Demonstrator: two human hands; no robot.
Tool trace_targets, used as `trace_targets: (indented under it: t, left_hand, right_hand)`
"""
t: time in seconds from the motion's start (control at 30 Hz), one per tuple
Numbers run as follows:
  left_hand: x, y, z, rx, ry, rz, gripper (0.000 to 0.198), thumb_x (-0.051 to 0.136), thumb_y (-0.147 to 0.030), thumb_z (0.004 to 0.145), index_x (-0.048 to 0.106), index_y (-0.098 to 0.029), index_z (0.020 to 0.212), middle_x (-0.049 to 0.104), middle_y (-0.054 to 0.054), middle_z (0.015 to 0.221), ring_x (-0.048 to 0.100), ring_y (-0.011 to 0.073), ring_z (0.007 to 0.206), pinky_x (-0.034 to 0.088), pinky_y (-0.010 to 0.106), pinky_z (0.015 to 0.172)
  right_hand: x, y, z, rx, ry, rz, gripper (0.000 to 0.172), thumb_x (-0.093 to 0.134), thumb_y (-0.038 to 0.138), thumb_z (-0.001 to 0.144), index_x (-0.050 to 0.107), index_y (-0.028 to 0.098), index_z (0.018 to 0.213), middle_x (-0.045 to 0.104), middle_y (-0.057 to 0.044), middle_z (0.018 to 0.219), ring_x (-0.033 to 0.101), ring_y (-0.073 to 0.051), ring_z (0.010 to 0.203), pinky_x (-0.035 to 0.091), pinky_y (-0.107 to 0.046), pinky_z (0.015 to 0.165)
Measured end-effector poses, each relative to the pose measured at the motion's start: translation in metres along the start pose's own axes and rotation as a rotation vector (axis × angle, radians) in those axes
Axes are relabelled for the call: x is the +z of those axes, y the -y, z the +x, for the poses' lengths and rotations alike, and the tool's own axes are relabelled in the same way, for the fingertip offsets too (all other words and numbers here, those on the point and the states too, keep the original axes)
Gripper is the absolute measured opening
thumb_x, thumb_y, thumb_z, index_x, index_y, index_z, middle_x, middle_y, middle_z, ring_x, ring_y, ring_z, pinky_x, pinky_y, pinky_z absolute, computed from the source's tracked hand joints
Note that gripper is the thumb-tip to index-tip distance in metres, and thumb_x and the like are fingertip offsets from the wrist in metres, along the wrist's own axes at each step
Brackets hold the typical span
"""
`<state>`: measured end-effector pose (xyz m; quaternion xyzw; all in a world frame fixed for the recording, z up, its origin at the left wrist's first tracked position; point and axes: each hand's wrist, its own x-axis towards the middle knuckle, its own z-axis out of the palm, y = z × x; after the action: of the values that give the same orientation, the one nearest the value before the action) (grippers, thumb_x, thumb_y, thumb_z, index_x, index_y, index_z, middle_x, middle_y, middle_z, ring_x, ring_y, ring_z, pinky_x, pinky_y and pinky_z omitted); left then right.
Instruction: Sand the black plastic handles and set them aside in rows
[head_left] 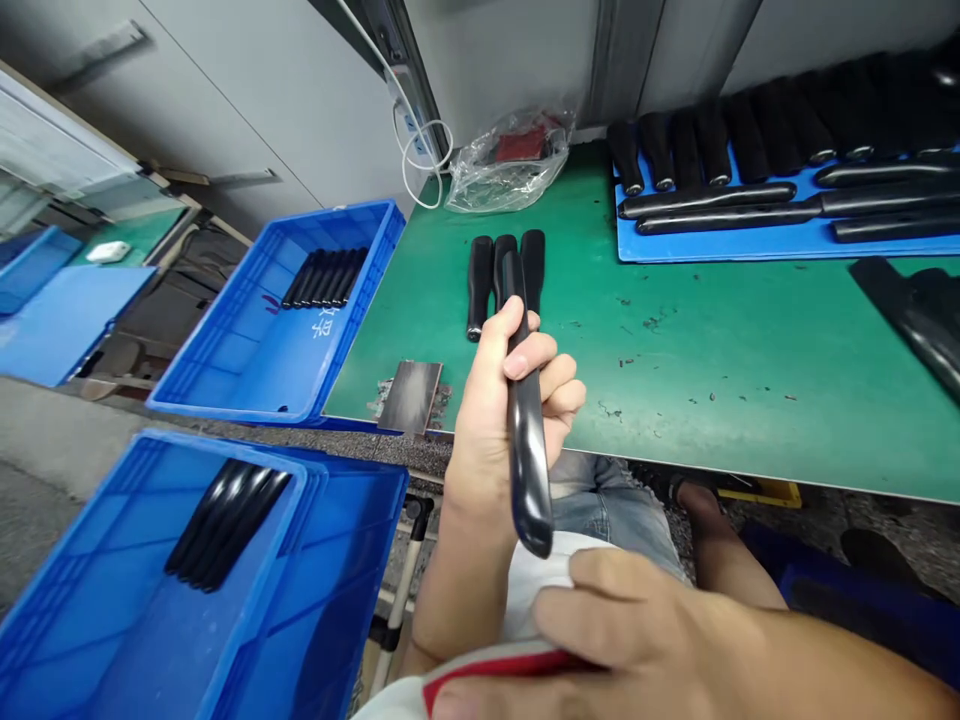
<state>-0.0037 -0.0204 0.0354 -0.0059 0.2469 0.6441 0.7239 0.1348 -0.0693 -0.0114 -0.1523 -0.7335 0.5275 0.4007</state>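
Note:
My left hand (495, 385) is wrapped round a glossy black handle (530, 480), its thumb along the top and the rounded end towards me. The handle is tilted above the front edge of the green table. Nearer the camera, my right hand (637, 625) is closed, thumb below and fingers above, on a folded red sheet with a pale edge (517, 664); its exact kind is unclear. Just beyond my left hand lie three black handles (481, 280), partly covered by the held one. To the left, a dark flat plate (411, 396) rests at the table edge among scraps.
Many black handles lie on a blue sheet (720, 246) at the back right. A blue crate (225, 375) and a lower one (82, 600) hold several handles. A clear bag (487, 180) with something red stands near a white cable (409, 150). Dark shavings dot the green table (720, 330).

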Motion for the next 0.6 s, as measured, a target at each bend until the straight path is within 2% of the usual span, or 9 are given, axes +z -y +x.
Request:
trace_targets:
  t: [0.07, 0.13, 0.2, 0.23, 0.3, 0.37, 0.47, 0.57, 0.6]
  left_hand:
    - [-0.003, -0.002, 0.003, -0.008, 0.011, 0.019, 0.031, 0.049, -0.032, 0.111, 0.053, -0.016, 0.085, 0.035, -0.013, 0.046, 0.028, 0.0028, 0.036, 0.018, 0.019, 0.040]
    - [-0.008, -0.004, 0.008, -0.029, 0.022, 0.046, 0.031, 0.047, -0.034, 0.112, 0.057, -0.015, 0.090, 0.033, -0.013, 0.046, 0.027, 0.0032, 0.035, 0.018, 0.020, 0.040]
    - [-0.014, -0.005, 0.011, -0.026, 0.026, 0.086, 0.038, 0.040, -0.041, 0.114, 0.063, -0.013, 0.101, 0.036, -0.011, 0.049, 0.029, 0.0037, 0.036, 0.020, 0.018, 0.040]
    - [-0.017, -0.005, 0.012, -0.024, 0.028, 0.122, 0.043, 0.035, -0.044, 0.114, 0.064, -0.013, 0.109, 0.041, -0.010, 0.053, 0.029, 0.0033, 0.036, 0.020, 0.017, 0.039]
    - [-0.020, -0.001, 0.011, -0.030, 0.023, 0.222, 0.045, 0.032, -0.046, 0.114, 0.064, -0.016, 0.124, 0.051, -0.007, 0.065, 0.028, 0.0017, 0.036, 0.020, 0.016, 0.038]
    - [-0.022, 0.007, 0.006, 0.002, -0.009, 0.330, 0.033, 0.044, -0.040, 0.112, 0.064, -0.018, 0.127, 0.049, -0.008, 0.067, 0.026, 0.0009, 0.036, 0.022, 0.014, 0.037]
    - [-0.021, 0.017, -0.003, 0.083, -0.054, 0.424, 0.026, 0.068, -0.034, 0.102, 0.069, -0.018, 0.122, 0.033, -0.011, 0.059, 0.028, 0.0022, 0.039, 0.028, 0.013, 0.039]
    - [-0.023, 0.021, -0.009, 0.047, -0.039, 0.496, 0.033, 0.080, -0.037, 0.092, 0.074, -0.017, 0.118, 0.041, -0.009, 0.058, 0.037, 0.0038, 0.041, 0.033, 0.014, 0.040]
    - [-0.025, 0.021, -0.010, 0.019, -0.040, 0.518, 0.035, 0.081, -0.038, 0.091, 0.075, -0.017, 0.118, 0.043, -0.008, 0.057, 0.039, 0.0043, 0.041, 0.032, 0.014, 0.039]
  right_hand:
    - [0.006, -0.005, 0.001, -0.139, 0.079, -0.022, 0.035, 0.062, 0.053, 0.104, 0.069, 0.026, 0.125, 0.072, -0.009, 0.126, 0.071, -0.023, 0.104, 0.062, -0.041, 0.087]
    - [0.007, -0.007, 0.003, -0.257, 0.150, -0.031, 0.027, 0.054, 0.043, 0.109, 0.072, 0.027, 0.121, 0.077, -0.005, 0.121, 0.071, -0.017, 0.083, 0.060, -0.031, 0.068]
    - [0.002, -0.011, 0.003, -0.435, 0.204, -0.119, 0.030, 0.047, 0.033, 0.111, 0.075, 0.024, 0.115, 0.080, 0.002, 0.118, 0.066, -0.014, 0.066, 0.053, -0.028, 0.051]
    - [-0.002, -0.014, 0.002, -0.522, 0.183, -0.210, 0.031, 0.046, 0.031, 0.111, 0.076, 0.022, 0.114, 0.080, 0.002, 0.119, 0.067, -0.014, 0.066, 0.051, -0.029, 0.049]
    - [-0.012, -0.023, 0.002, -0.668, 0.030, -0.429, 0.031, 0.054, 0.036, 0.108, 0.076, 0.017, 0.118, 0.077, -0.003, 0.126, 0.072, -0.016, 0.080, 0.052, -0.031, 0.053]
    - [-0.020, -0.033, 0.002, -0.798, -0.121, -0.609, 0.032, 0.061, 0.041, 0.104, 0.077, 0.020, 0.122, 0.074, -0.001, 0.133, 0.071, -0.015, 0.085, 0.051, -0.029, 0.055]
    - [-0.031, -0.041, 0.008, -1.016, -0.076, -0.769, 0.029, 0.057, 0.038, 0.104, 0.080, 0.028, 0.120, 0.074, 0.009, 0.133, 0.062, -0.011, 0.077, 0.047, -0.024, 0.052]
    - [-0.046, -0.039, 0.015, -0.835, -0.162, -0.928, 0.037, 0.053, 0.045, 0.106, 0.079, 0.023, 0.121, 0.074, 0.000, 0.132, 0.067, -0.018, 0.091, 0.051, -0.032, 0.064]
    - [-0.052, -0.038, 0.017, -0.777, -0.190, -0.928, 0.037, 0.053, 0.048, 0.106, 0.078, 0.025, 0.121, 0.073, 0.001, 0.134, 0.069, -0.019, 0.094, 0.051, -0.035, 0.063]
